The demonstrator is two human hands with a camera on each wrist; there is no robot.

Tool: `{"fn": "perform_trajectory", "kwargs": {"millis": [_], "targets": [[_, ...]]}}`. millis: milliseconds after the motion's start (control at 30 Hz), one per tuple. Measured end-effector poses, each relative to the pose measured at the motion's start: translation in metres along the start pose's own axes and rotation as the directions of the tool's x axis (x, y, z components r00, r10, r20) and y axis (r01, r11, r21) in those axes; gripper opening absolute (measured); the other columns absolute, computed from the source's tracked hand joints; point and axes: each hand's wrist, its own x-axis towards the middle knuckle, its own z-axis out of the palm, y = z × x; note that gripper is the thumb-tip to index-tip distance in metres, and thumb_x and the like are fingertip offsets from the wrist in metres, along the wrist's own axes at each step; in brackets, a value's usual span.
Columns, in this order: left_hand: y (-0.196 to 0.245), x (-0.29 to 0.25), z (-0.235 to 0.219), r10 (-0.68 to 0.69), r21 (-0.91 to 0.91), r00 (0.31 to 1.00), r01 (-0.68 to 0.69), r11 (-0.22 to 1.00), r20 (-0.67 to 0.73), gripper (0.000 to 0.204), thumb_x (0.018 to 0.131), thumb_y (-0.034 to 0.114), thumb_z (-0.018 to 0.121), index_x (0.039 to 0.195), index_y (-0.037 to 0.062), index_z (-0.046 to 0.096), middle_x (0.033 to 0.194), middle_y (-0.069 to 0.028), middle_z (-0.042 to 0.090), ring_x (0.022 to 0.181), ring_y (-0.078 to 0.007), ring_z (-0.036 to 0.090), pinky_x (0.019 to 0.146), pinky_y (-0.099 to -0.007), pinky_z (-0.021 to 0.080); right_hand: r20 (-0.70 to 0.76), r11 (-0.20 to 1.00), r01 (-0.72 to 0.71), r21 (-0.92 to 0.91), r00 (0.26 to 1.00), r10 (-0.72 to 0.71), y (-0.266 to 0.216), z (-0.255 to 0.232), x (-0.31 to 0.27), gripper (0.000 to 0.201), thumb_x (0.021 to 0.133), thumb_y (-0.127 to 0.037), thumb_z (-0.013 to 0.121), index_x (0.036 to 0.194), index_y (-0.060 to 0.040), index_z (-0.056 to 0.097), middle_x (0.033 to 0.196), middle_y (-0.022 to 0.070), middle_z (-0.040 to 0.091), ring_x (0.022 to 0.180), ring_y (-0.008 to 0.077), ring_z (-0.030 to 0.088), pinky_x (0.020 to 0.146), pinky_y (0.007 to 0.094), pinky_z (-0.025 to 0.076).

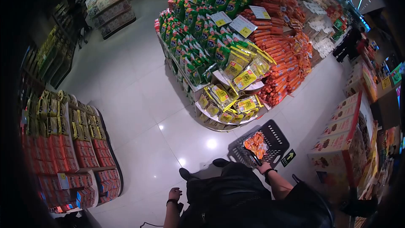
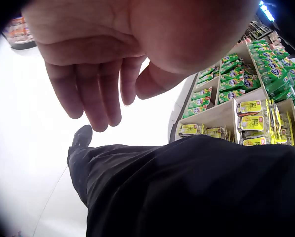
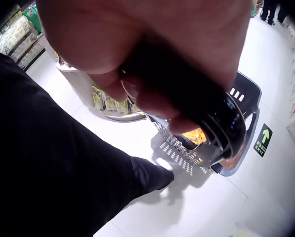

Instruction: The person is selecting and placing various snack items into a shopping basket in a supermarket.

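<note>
My right hand (image 1: 264, 167) grips the black handle (image 3: 187, 89) of a grey shopping basket (image 1: 276, 137), its fingers curled round it in the right wrist view. Inside the basket lies an orange-and-clear plastic package (image 1: 256, 144); its contents are too small to make out. At my left side hangs my left hand (image 1: 175, 193), holding nothing. Its fingers are loosely bent, as the left wrist view shows, above the dark trousers (image 2: 187, 182).
Ahead stands a display of green bags (image 1: 198, 38), yellow packs (image 1: 247, 76) and orange sticks (image 1: 278, 71). Red packs fill a shelf (image 1: 84, 156) at left. Printed cartons (image 1: 337, 135) stand at right, near a floor exit sign (image 1: 288, 158). People (image 1: 350, 44) are at the far right.
</note>
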Motion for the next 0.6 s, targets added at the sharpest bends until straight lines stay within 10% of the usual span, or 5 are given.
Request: {"fn": "perform_trajectory", "kwargs": {"millis": [233, 300, 467, 500, 600], "targets": [[-0.025, 0.059, -0.161, 0.162, 0.027, 0.980, -0.160, 0.987, -0.115, 0.033, 0.103, 0.009, 0.055, 0.131, -0.0032, 0.065, 0.104, -0.0175, 0.078, 0.085, -0.0224, 0.076, 0.077, -0.0369, 0.063, -0.040, 0.988, -0.141, 0.063, 0.989, 0.144, -0.048, 0.103, -0.017, 0.048, 0.094, -0.039, 0.077, 0.126, -0.0043, 0.077, 0.112, 0.0215, 0.081, 0.101, 0.0347, 0.080, 0.092, 0.0453, 0.062], [-0.039, 0.060, -0.206, 0.168, -0.047, 0.972, -0.178, 0.983, -0.163, 0.032, 0.104, 0.007, 0.052, 0.131, -0.0058, 0.064, 0.105, -0.0193, 0.077, 0.088, -0.0245, 0.077, 0.077, -0.0370, 0.064, -0.220, 1.000, 0.020, -0.002, 0.975, -0.021, -0.069, 0.113, -0.030, 0.044, 0.094, -0.035, 0.079, 0.125, -0.0026, 0.077, 0.109, 0.0204, 0.082, 0.096, 0.0324, 0.081, 0.085, 0.0445, 0.064], [-0.083, 0.043, -0.283, 0.079, -0.083, 0.978, -0.097, 0.992, -0.195, 0.032, 0.109, 0.008, 0.047, 0.132, -0.0095, 0.062, 0.107, -0.0216, 0.076, 0.093, -0.0280, 0.078, 0.072, -0.0379, 0.066, -0.071, 0.925, -0.074, 0.373, 0.992, 0.108, -0.081, 0.156, -0.011, 0.040, 0.096, -0.024, 0.079, 0.124, 0.0030, 0.076, 0.096, 0.0179, 0.080, 0.076, 0.0279, 0.080, 0.064, 0.0413, 0.065], [-0.110, 0.049, -0.291, 0.053, -0.051, 0.978, -0.064, 0.997, -0.201, 0.032, 0.110, 0.011, 0.048, 0.132, -0.0077, 0.062, 0.106, -0.0204, 0.077, 0.090, -0.0269, 0.079, 0.069, -0.0370, 0.064, 0.024, 0.937, -0.185, 0.296, 0.982, 0.186, -0.171, 0.104, -0.113, 0.040, 0.095, -0.025, 0.080, 0.124, 0.0028, 0.076, 0.092, 0.0169, 0.079, 0.068, 0.0259, 0.077, 0.054, 0.0393, 0.062], [-0.138, 0.034, -0.293, -0.205, 0.006, 0.969, 0.208, 0.978, -0.139, 0.032, 0.110, 0.017, 0.051, 0.131, -0.0024, 0.064, 0.104, -0.0166, 0.079, 0.081, -0.0242, 0.078, 0.060, -0.0359, 0.059, -0.066, 0.985, -0.103, 0.140, 0.991, 0.113, -0.170, 0.155, -0.116, 0.049, 0.092, -0.039, 0.081, 0.118, 0.0023, 0.078, 0.099, 0.0220, 0.080, 0.089, 0.0362, 0.079, 0.080, 0.0470, 0.063]]}}
